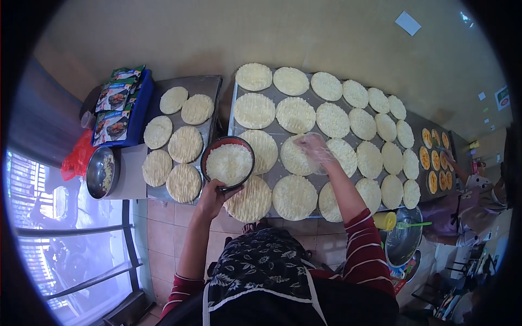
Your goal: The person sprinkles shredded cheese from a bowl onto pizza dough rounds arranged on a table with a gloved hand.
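My left hand (213, 196) grips the near rim of a round dark bowl (203, 163) with a reddish inside, tilted towards me. White shredded topping (230, 164), like grated cheese, fills much of it. In a clear plastic glove, my right hand (315, 149) hangs over a pizza base (295, 161) with its fingers drawn together; what is in them is too small to make out. Shreds lie on that base and on the pizza base (294, 198) nearer me. To the left, a pizza base (251, 204) carries pale wavy stripes, partly behind the bowl.
More striped bases lie on a left tray (204, 133). Beyond are a blue crate (142, 108) of packets and a black pan (101, 182). At right are a metal basin (405, 247), a yellow container (385, 220), orange-topped rounds (435, 159) and another person (462, 209).
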Action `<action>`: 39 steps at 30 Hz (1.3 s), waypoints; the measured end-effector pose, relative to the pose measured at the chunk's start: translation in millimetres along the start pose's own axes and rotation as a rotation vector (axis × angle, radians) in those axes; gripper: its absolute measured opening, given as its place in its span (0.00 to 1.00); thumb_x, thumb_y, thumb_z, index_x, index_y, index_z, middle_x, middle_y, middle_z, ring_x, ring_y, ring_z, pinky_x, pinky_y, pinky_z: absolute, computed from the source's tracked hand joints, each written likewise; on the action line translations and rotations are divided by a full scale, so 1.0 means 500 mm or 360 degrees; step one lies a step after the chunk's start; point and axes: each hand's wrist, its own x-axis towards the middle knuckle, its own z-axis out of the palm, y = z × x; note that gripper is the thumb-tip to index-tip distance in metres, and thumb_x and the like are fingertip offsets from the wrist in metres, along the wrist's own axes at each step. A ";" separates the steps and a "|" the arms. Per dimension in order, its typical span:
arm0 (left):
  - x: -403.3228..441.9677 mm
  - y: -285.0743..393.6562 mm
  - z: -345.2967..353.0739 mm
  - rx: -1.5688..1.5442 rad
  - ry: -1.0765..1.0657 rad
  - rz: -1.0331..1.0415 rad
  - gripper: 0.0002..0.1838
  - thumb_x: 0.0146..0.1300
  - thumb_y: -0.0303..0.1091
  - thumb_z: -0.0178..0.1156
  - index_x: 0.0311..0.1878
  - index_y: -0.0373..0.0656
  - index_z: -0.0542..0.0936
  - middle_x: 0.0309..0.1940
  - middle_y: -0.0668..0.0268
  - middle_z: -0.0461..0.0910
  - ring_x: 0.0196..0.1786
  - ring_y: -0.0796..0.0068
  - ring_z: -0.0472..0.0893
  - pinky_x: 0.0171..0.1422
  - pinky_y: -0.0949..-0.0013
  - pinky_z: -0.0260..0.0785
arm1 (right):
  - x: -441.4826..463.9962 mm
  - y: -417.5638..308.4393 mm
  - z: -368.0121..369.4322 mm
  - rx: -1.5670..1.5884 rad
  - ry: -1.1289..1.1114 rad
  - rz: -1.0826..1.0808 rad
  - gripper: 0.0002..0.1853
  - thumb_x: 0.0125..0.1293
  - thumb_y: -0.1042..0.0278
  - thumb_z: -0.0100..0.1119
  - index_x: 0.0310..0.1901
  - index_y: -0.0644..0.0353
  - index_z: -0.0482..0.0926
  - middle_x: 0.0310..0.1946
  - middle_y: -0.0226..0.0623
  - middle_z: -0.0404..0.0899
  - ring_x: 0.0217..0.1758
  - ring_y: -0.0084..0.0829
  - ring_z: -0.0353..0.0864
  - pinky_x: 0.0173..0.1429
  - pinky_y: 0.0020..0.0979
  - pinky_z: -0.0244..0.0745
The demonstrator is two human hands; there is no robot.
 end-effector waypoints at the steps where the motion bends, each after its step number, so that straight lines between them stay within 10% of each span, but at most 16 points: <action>1: 0.001 -0.001 0.000 0.0004 0.0000 -0.0002 0.26 0.60 0.26 0.39 0.60 0.22 0.55 0.56 0.42 0.66 0.57 0.48 0.72 0.63 0.53 0.68 | 0.010 0.007 0.005 0.0003 0.0003 0.0003 0.08 0.54 0.71 0.60 0.36 0.62 0.82 0.30 0.46 0.81 0.33 0.39 0.81 0.41 0.34 0.74; 13: 0.012 0.011 0.009 -0.0045 0.0029 -0.0016 0.24 0.58 0.23 0.39 0.57 0.20 0.57 0.55 0.43 0.66 0.56 0.48 0.72 0.62 0.51 0.69 | 0.041 0.050 -0.048 -0.0229 -0.0262 0.0346 0.09 0.52 0.70 0.63 0.35 0.62 0.83 0.29 0.42 0.82 0.34 0.34 0.81 0.42 0.31 0.75; 30: 0.069 0.021 0.003 0.0241 -0.0190 -0.0040 0.23 0.58 0.24 0.41 0.56 0.20 0.60 0.54 0.46 0.68 0.54 0.50 0.74 0.62 0.52 0.69 | -0.050 0.081 0.009 -0.0489 0.0276 0.0300 0.12 0.52 0.60 0.60 0.29 0.62 0.81 0.27 0.49 0.79 0.32 0.46 0.79 0.40 0.41 0.72; 32: 0.071 0.027 -0.007 0.0294 -0.0218 -0.0114 0.23 0.58 0.25 0.42 0.56 0.22 0.62 0.55 0.47 0.68 0.55 0.50 0.73 0.62 0.52 0.69 | -0.049 -0.059 -0.013 0.0202 0.0377 0.0188 0.09 0.53 0.64 0.60 0.30 0.61 0.81 0.27 0.44 0.80 0.31 0.41 0.79 0.40 0.38 0.73; 34: 0.084 0.050 -0.043 0.2046 -0.0709 0.0102 0.22 0.57 0.25 0.43 0.55 0.23 0.63 0.55 0.48 0.69 0.56 0.51 0.73 0.62 0.51 0.69 | -0.037 -0.191 0.003 0.0429 0.0547 -0.0094 0.07 0.56 0.68 0.60 0.35 0.60 0.81 0.30 0.39 0.81 0.34 0.36 0.80 0.43 0.34 0.74; 36: 0.044 0.064 -0.008 0.0488 -0.0566 -0.0126 0.22 0.58 0.27 0.44 0.55 0.24 0.64 0.54 0.51 0.70 0.54 0.54 0.75 0.60 0.52 0.71 | -0.042 -0.326 0.012 0.0316 0.0194 -0.0138 0.10 0.55 0.69 0.60 0.36 0.64 0.80 0.38 0.43 0.80 0.43 0.40 0.78 0.49 0.37 0.72; 39: 0.028 0.099 -0.039 0.0594 -0.0564 -0.0322 0.23 0.57 0.27 0.44 0.55 0.25 0.64 0.53 0.52 0.71 0.53 0.56 0.75 0.59 0.53 0.72 | -0.020 -0.363 0.170 0.0246 0.0281 -0.0181 0.13 0.52 0.72 0.60 0.40 0.68 0.76 0.40 0.45 0.78 0.45 0.41 0.77 0.51 0.37 0.72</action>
